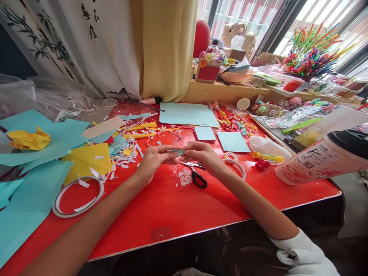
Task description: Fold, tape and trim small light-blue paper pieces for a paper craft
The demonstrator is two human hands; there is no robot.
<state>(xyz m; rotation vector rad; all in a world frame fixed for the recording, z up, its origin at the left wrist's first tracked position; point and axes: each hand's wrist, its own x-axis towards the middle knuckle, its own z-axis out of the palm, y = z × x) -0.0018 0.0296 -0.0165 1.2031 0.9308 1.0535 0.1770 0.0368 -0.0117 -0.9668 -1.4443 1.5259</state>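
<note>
Between my fingertips is a small piece of light blue paper (177,152), mostly hidden by the fingers. My left hand (156,160) pinches its left end, and my right hand (202,154) grips the right end. Both hands are held over the red table, close together. Just below my right hand lie scissors with black handles (199,179), their blades partly covered by the hand. White paper scraps (184,176) sit beside the scissors. Two stacks of light blue squares, one left (205,133) and one right (233,141), lie behind my right hand.
A tape roll (78,196) lies at the left near yellow paper (89,163) and large blue sheets (43,138). On the right, a lidded cup (319,157) leans near a yellow glue stick (268,156). Blue sheets (186,114) and paper strips line the table's back.
</note>
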